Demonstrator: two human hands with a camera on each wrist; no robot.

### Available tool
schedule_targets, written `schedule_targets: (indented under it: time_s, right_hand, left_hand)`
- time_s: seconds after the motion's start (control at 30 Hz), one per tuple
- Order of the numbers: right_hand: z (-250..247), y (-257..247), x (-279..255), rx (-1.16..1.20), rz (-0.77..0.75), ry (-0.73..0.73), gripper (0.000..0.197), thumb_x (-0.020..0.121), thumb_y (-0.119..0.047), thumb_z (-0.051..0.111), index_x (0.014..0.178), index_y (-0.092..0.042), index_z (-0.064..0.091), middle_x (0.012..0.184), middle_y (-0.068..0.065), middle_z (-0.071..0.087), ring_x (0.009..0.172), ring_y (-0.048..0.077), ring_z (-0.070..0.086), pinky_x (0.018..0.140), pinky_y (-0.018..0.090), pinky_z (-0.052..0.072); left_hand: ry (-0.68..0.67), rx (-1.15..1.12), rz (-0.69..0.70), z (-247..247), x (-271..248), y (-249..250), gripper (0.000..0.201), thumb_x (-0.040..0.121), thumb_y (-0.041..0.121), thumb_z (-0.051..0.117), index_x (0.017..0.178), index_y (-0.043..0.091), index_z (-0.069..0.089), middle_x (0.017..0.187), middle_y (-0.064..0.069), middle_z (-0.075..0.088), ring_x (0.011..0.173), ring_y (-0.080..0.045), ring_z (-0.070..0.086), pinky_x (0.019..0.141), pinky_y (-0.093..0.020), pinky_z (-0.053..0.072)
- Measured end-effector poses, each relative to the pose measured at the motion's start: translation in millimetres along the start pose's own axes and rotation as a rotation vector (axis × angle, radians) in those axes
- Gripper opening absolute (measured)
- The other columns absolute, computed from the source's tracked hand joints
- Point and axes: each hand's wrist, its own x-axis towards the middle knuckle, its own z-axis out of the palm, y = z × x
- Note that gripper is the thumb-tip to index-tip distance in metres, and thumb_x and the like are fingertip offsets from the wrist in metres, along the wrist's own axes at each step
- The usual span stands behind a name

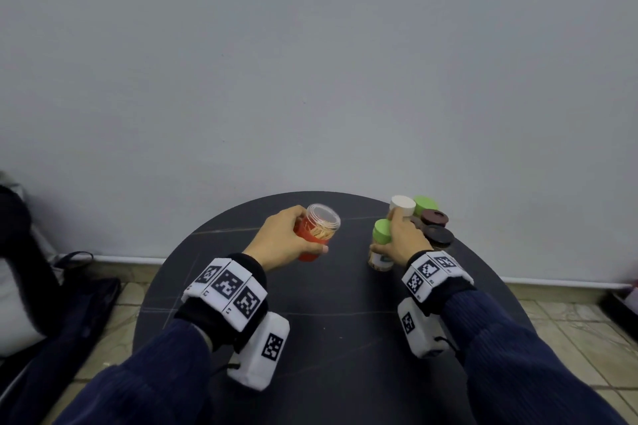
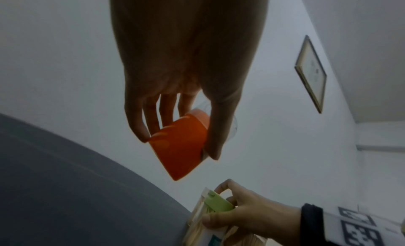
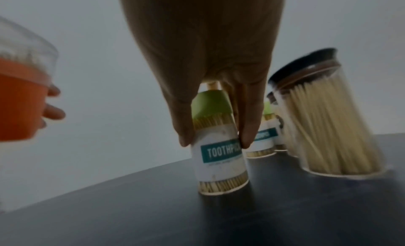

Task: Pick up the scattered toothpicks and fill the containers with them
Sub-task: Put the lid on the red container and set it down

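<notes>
The green-lidded jar (image 3: 219, 156) bears a teal label reading "TOOTHPIC", cut off.

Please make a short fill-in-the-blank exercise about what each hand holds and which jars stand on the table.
1. The left hand holds an orange container with a clear ____ on top.
2. The right hand has its grip on a labelled jar with a ____ cap.
3. That jar's label reads ____.
4. The jar with the black lid, standing on the dark table, is filled with ____.

Missing words: lid; green; TOOTHPICK; toothpicks
</notes>
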Motion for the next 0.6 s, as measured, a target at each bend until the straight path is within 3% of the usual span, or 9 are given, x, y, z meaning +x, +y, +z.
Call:
schedule_targets:
  time_s: [0.17,0.43,0.6]
  right_hand:
    - [1.3,-21.2,2.2,0.139,-0.173,-0.042,0.062,0.077,-0.027,0.075,0.119,-0.007,0.034,0.116,0.018,0.054,0.106,0.032,0.054,0.086,0.034,0.043]
    - [22.6,-67.3,8.0,0.167,-0.349,-0.138,0.061,0.076,-0.025,0.075,0.120,-0.015,0.035,0.118,0.011,0.053,0.109,0.030,0.054,0.088,0.036,0.043]
    - [36.9,-79.7,9.5,0.158,-0.406,-0.145,0.060,0.077,-0.025,0.074,0.122,-0.017,0.035,0.120,0.010,0.051,0.108,0.030,0.053,0.088,0.036,0.043]
  left_hand:
    - [0.041,-0.004,-0.061,-11.7,15.2,-14.1,0.049,0.069,0.019,0.082,0.112,0.013,0.061,0.104,0.000,0.066,0.097,-0.014,0.060,0.081,-0.021,0.042]
    - [0.033,0.119,-0.243,-11.3,43.6,-54.8,0.050,0.065,0.015,0.084,0.109,0.007,0.062,0.108,-0.007,0.067,0.101,-0.019,0.061,0.086,-0.024,0.045]
    - [-0.014,0.092,-0.269,-11.8,47.0,-64.9,0.044,0.065,0.013,0.084,0.105,0.010,0.064,0.106,-0.008,0.068,0.102,-0.021,0.062,0.087,-0.025,0.046]
